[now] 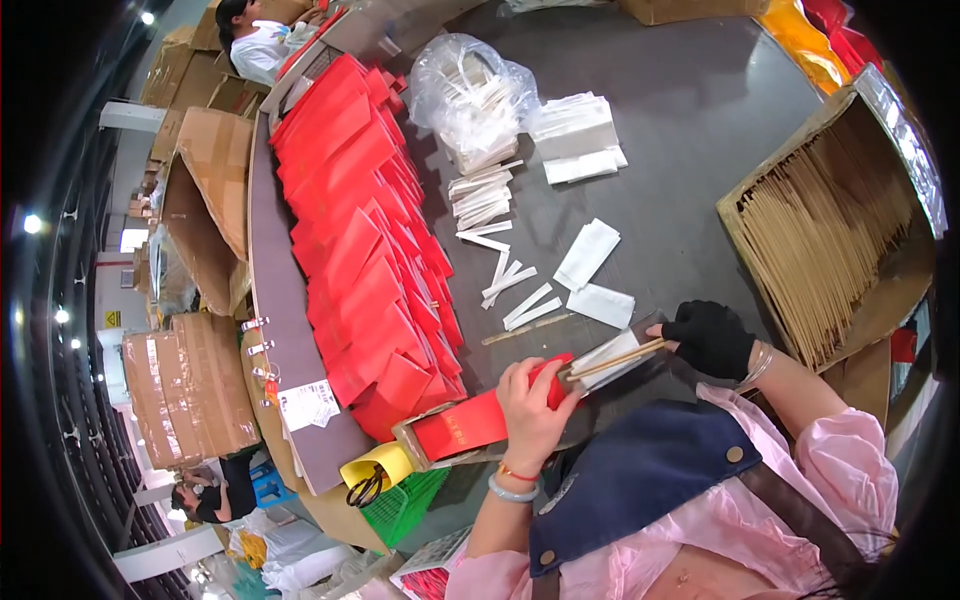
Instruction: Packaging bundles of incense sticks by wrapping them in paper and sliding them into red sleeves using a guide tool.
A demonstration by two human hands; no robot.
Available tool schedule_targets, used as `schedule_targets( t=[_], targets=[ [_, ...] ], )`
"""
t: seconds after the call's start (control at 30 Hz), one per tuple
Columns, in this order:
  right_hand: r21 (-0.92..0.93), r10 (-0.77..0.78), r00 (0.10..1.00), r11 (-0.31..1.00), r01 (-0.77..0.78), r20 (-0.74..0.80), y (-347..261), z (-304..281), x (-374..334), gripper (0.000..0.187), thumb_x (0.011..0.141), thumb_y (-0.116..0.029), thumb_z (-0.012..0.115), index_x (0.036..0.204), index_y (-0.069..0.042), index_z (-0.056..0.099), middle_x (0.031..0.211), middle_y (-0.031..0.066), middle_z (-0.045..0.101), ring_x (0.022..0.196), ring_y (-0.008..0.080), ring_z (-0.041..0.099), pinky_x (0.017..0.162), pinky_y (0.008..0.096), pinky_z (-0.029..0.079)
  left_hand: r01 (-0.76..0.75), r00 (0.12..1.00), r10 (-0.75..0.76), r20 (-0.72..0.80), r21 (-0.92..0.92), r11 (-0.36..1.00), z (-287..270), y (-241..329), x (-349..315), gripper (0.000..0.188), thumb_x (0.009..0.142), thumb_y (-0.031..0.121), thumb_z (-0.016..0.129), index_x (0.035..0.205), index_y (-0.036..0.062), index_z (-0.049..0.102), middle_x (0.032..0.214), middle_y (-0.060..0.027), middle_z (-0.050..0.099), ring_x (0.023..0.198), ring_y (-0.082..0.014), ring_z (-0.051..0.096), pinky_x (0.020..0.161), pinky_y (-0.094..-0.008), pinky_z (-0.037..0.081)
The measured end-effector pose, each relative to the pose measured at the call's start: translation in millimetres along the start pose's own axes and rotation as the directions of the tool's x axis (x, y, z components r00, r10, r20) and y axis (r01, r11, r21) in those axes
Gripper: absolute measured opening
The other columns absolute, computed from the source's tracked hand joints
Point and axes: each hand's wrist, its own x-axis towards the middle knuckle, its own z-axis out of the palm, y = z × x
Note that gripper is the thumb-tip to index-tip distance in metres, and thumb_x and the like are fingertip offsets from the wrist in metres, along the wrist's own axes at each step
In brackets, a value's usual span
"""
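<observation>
Fingers (518, 384) of the bare left hand (530, 415) curl in a narrow grip around a red sleeve (462, 428), with the thumb on the side nearer the right hand (712, 341). That right hand wears a black glove with bare fingertips, and its fingers pinch the outer ends of two slim wooden sticks (632, 355). The sticks slant down toward the left hand, their other ends near the red at its thumb. Just beside and beneath them lies a white paper packet (604, 366). A piece of clear plastic shows around this spot, though its shape is hard to tell. The sleeve lies flat along the near edge of the desk (700, 130), a small gold mark on its face.

Farther left, a long heap of overlapping red sleeves (350, 230) runs away from the person. Between the heap and the middle of the desk lie loose white paper strips (482, 196), some crossing each other. Two white folded papers (587, 255) lie just beyond the sticks, nearly end to end. Behind these are a stack of white papers (577, 135) and a clear plastic bag (470, 85) around more white pieces. At the right stands an open cardboard box (745, 215) packed with thin brown pieces. A yellow holder (392, 461) with black-handled scissors (366, 488) sits near the sleeve's left end, above a green basket (408, 508).
</observation>
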Motion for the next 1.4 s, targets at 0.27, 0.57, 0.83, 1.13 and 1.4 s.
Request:
schedule_targets(
  t=[0.27, 0.57, 0.83, 1.13, 1.4],
  targets=[
    [-0.01, -0.295, 0.945, 0.955, 0.297, -0.139, 0, 57, 27, 0.022, 0.078, -0.021, 0.07, 0.099, -0.017, 0.069, 0.081, 0.0109, 0.063, 0.075, 0.0325, 0.062, 0.063, 0.0427, 0.049, -0.008, 0.994, 0.006, 0.108, 0.018, 1.0, 14, 2, -2, 0.068, 0.063, 0.027, 0.084, 0.123, 0.0065, 0.06, 0.125, -0.0104, 0.054, 0.117, -0.0336, 0.046, 0.101, -0.0467, 0.035],
    [0.443, 0.037, 0.998, 0.896, -0.013, -0.046, -38, 82, 41, 0.024, 0.076, -0.008, 0.069, 0.099, -0.006, 0.062, 0.089, 0.0124, 0.061, 0.086, 0.0305, 0.06, 0.075, 0.0382, 0.049, -0.033, 0.998, 0.03, 0.061, 0.056, 0.998, 30, -1, 2, 0.071, 0.064, 0.019, 0.082, 0.129, 0.0062, 0.055, 0.123, -0.0108, 0.054, 0.114, -0.0333, 0.048, 0.096, -0.0455, 0.039],
    [-0.261, -0.262, 0.964, 0.929, 0.263, 0.038, -33, 41, 44, 0.061, 0.058, -0.047, 0.08, 0.105, -0.012, 0.063, 0.1, 0.0085, 0.062, 0.099, 0.0285, 0.059, 0.094, 0.0466, 0.039, -0.228, 0.878, 0.138, 0.457, 0.147, 0.963, -12, 12, 32, 0.042, 0.068, 0.019, 0.074, 0.108, 0.0135, 0.063, 0.108, -0.0136, 0.054, 0.101, -0.0334, 0.052, 0.083, -0.0447, 0.045],
    [-0.214, -0.095, 0.969, 0.976, 0.045, -0.228, -38, -25, 32, 0.06, 0.06, -0.032, 0.083, 0.109, -0.007, 0.058, 0.101, 0.0107, 0.06, 0.098, 0.0318, 0.058, 0.091, 0.0446, 0.04, 0.074, 0.973, 0.048, -0.226, 0.501, 0.863, -95, -61, 46, 0.042, 0.065, 0.005, 0.076, 0.105, 0.0054, 0.066, 0.124, -0.0202, 0.053, 0.115, -0.0398, 0.049, 0.098, -0.0496, 0.042],
    [-0.312, -0.079, 0.997, 0.947, 0.076, 0.003, -51, -7, 29, 0.064, 0.054, -0.032, 0.085, 0.108, -0.01, 0.058, 0.103, 0.0095, 0.06, 0.1, 0.0295, 0.058, 0.094, 0.0463, 0.038, 0.443, 0.886, -0.434, -0.165, 0.017, 0.897, 31, -30, -28, 0.096, 0.065, 0.05, 0.084, 0.138, 0.0017, 0.044, 0.143, -0.0196, 0.04, 0.135, -0.0432, 0.029, 0.112, -0.0607, 0.016]
  ],
)
